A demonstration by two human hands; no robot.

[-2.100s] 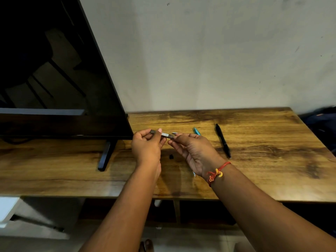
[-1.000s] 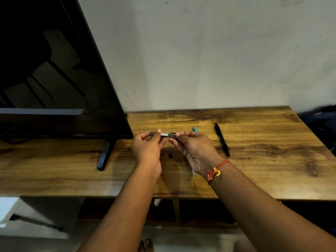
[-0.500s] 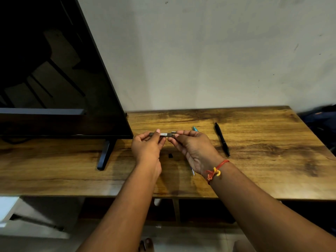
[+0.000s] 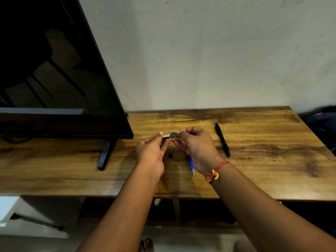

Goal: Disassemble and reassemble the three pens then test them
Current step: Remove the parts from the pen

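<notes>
Above the wooden table (image 4: pixel 254 179), two hands work on one grey pen barrel (image 4: pixel 168 136).

The left hand (image 4: pixel 151 151) pinches the barrel; the right hand (image 4: pixel 195 145) pinches its other end, with a small silver part (image 4: pixel 174 132) sticking up there; I cannot tell if it is going in or out; to do it well, I think, hold the barrel still, keep both ends in one line, turn gently; the tiny black piece (image 4: pixel 170 155), the blue pen (image 4: pixel 191 165) and the black pen (image 4: pixel 223 139) lie on the table, waiting.
</notes>
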